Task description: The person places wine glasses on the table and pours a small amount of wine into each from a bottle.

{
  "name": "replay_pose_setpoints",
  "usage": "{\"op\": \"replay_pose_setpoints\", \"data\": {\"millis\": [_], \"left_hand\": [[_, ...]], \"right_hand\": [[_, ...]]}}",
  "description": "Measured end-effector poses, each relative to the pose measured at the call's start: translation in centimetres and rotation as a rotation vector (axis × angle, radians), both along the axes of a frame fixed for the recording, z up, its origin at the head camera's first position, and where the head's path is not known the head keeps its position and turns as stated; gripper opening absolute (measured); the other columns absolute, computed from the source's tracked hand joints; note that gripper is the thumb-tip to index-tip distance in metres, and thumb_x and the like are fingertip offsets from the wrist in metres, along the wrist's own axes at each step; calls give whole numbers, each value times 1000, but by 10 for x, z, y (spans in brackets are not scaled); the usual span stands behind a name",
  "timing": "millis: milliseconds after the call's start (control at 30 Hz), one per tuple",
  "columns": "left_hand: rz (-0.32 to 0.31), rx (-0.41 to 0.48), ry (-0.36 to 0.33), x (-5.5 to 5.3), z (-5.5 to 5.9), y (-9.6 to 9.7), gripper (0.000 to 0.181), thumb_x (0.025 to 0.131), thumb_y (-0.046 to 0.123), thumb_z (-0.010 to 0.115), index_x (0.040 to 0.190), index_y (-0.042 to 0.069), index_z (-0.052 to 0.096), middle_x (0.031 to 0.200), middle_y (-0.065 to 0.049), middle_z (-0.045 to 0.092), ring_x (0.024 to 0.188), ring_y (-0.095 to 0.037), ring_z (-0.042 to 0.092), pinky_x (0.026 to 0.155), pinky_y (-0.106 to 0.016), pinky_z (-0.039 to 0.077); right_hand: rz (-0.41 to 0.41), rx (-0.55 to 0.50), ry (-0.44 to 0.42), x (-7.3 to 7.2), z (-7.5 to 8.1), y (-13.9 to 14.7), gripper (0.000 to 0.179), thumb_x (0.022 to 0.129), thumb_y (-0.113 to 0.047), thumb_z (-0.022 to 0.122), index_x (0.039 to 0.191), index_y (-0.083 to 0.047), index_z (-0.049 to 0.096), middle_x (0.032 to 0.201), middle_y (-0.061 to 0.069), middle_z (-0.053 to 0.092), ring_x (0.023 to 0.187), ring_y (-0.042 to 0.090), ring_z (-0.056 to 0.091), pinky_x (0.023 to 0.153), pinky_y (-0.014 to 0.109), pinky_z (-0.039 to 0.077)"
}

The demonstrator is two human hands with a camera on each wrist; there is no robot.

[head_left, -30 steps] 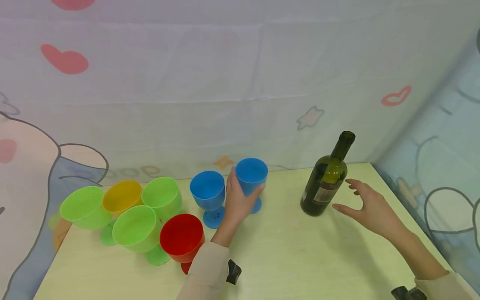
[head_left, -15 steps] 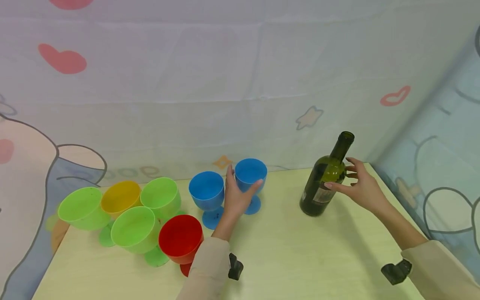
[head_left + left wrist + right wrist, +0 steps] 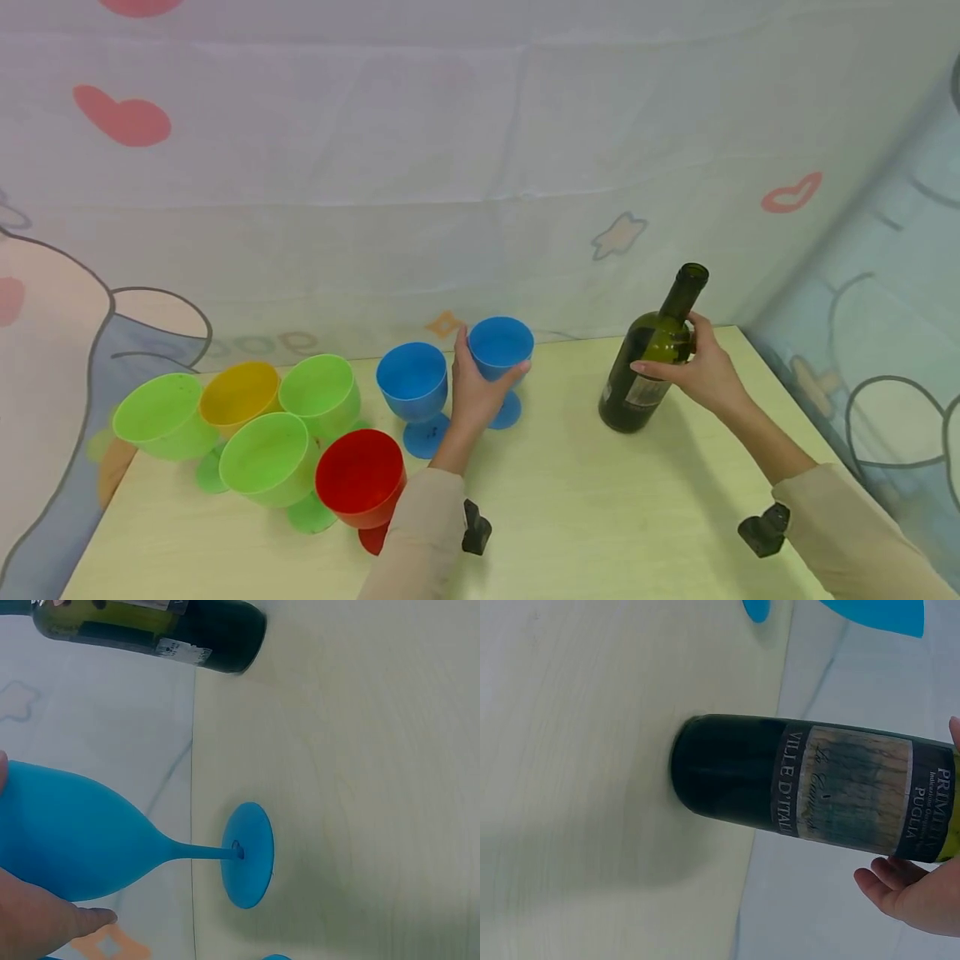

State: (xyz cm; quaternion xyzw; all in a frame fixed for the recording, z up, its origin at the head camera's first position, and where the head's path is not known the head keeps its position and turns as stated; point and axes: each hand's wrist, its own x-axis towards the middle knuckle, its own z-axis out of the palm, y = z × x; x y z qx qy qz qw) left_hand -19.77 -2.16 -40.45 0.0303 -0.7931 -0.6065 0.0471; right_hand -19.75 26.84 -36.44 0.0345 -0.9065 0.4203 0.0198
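My left hand (image 3: 477, 396) is around the bowl of a blue goblet (image 3: 501, 343), thumb on the near side. In the left wrist view this goblet (image 3: 75, 832) stands with its round foot on the table, part of its bowl cut off. To the right, my right hand (image 3: 708, 371) grips the upper body of a dark green wine bottle (image 3: 637, 398), thumb across the front and fingers on the far side. The bottle (image 3: 855, 791) stands upright with its label facing the right wrist camera. A second blue goblet (image 3: 412, 383) stands just left of my left hand.
On the left of the pale table (image 3: 570, 517) stand a red goblet (image 3: 362, 475), an orange goblet (image 3: 240, 396) and several green ones, such as the front green goblet (image 3: 270, 458). A patterned cloth (image 3: 337, 167) hangs along the table's back edge.
My right hand has moved left and in to the wine bottle, and its thumb and fingers have come around it. The left hand has stayed at the blue goblet; the goblets have not moved.
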Motion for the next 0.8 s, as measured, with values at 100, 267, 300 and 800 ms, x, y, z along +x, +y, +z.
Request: {"op": "replay_pose_setpoints", "data": {"millis": [100, 267, 300, 800], "left_hand": [[6, -3, -4, 0, 0, 0, 96, 77, 37, 71, 146, 15, 9, 148, -14, 19, 133, -36, 19, 99, -59, 26], [1, 23, -8, -1, 0, 2, 96, 76, 39, 72, 146, 16, 11, 146, -14, 22, 132, -36, 22, 98, -59, 29], [1, 29, -3, -1, 0, 3, 96, 75, 39, 73, 146, 15, 12, 145, -14, 23, 131, -36, 23, 97, -58, 30], [34, 65, 35, -1, 1, 6, 90, 74, 31, 76, 141, 14, 18, 142, -14, 30, 128, -36, 29, 97, -55, 32]], "right_hand": [[-21, -35, -21, -1, -5, -3, 100, 77, -37, 72, 144, -2, 5, 125, 29, 37, 108, 42, 43, 83, 51, 41], [-61, -76, -30, -2, -9, -4, 99, 76, -39, 72, 142, -1, 10, 129, 28, 33, 112, 43, 39, 87, 53, 38], [-69, -76, -23, -2, -10, -5, 98, 76, -39, 72, 141, 0, 10, 128, 28, 34, 111, 43, 40, 87, 52, 38], [-94, -100, 20, -5, -15, -5, 95, 74, -34, 75, 139, 1, 15, 124, 27, 39, 109, 41, 42, 85, 50, 38]]}}
